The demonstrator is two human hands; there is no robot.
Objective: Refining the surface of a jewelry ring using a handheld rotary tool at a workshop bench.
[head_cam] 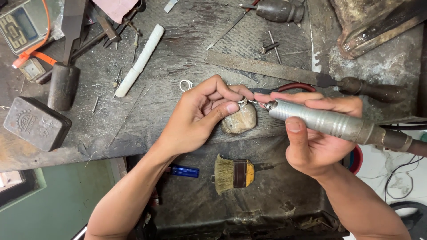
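My left hand [202, 113] pinches a small silver ring [243, 102] between thumb and fingertips, held over a rounded wooden peg [240, 121] at the bench edge. My right hand [313, 138] grips a silver rotary handpiece [324, 122] like a pen. Its thin bit touches the ring from the right. The handpiece's dark flexible shaft runs off to the right.
A second small ring [186, 85] lies on the worn bench. A long flat file [284, 71], a white stick [140, 61], a dark metal block [36, 123], a hammer [64, 75], a digital scale [22, 24] and red-handled pliers [293, 86] surround the hands. Below lie a brush [233, 173] and a blue lighter [184, 171].
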